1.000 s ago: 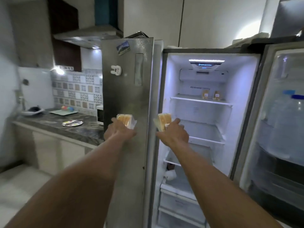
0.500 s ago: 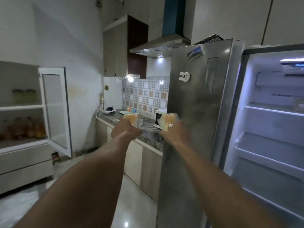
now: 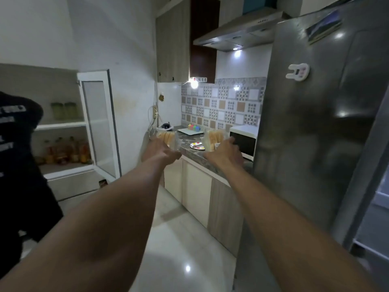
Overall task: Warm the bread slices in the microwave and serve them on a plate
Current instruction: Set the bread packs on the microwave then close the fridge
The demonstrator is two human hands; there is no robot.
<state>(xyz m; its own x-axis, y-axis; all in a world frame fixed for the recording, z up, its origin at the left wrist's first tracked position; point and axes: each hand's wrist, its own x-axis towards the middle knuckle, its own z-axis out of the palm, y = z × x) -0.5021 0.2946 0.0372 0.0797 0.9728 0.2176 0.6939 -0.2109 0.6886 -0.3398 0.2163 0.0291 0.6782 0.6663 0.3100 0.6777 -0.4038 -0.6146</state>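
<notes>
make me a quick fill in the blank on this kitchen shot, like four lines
1. The left hand grips the left pack and the right hand the right pack, both of sliced ____.
2. The patterned plate lies on the dark ____.
3. The white microwave stands just left of the steel ____ door.
4. The glass door of the cabinet stands ____.

Missing words: bread; counter; fridge; open.

Dim kitchen: patterned tile backsplash (image 3: 221, 106), glossy floor (image 3: 185, 245), open cupboard (image 3: 99, 123).
</notes>
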